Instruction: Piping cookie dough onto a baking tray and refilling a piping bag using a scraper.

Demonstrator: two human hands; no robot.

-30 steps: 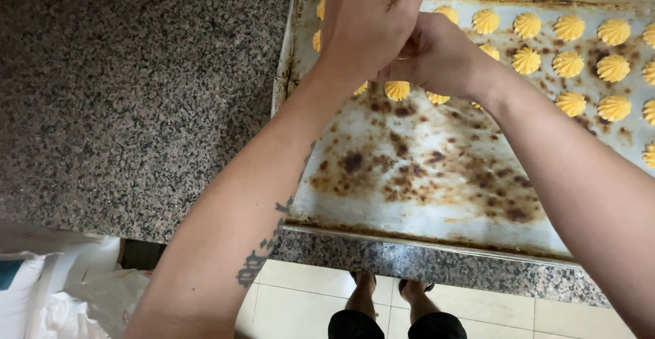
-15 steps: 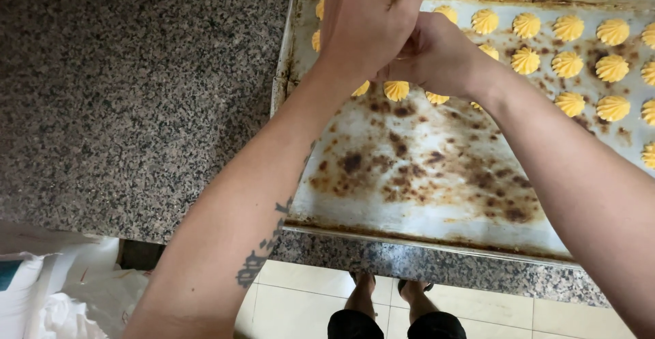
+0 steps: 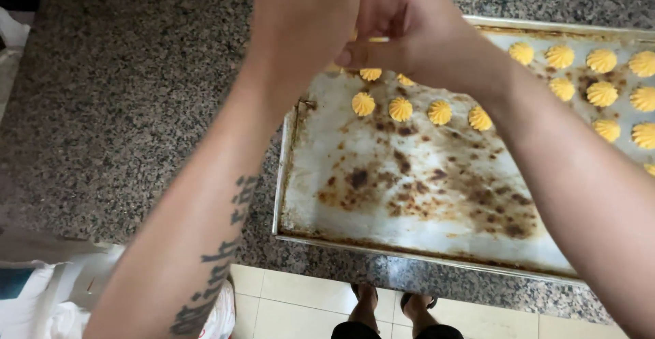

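Both hands, left (image 3: 303,21) and right (image 3: 416,35), meet above the tray's (image 3: 409,202) far end, fingers curled together around something mostly hidden. Yellow rosettes (image 3: 400,109) sit just below them. The tray rests on the desk (image 3: 123,107).

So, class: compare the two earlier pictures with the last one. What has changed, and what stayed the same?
The view has shifted, so the baking tray sits further right and a full row of piped yellow swirls now shows below the hands. The left hand and right hand stay clasped together above the tray, which keeps its place on the granite counter.
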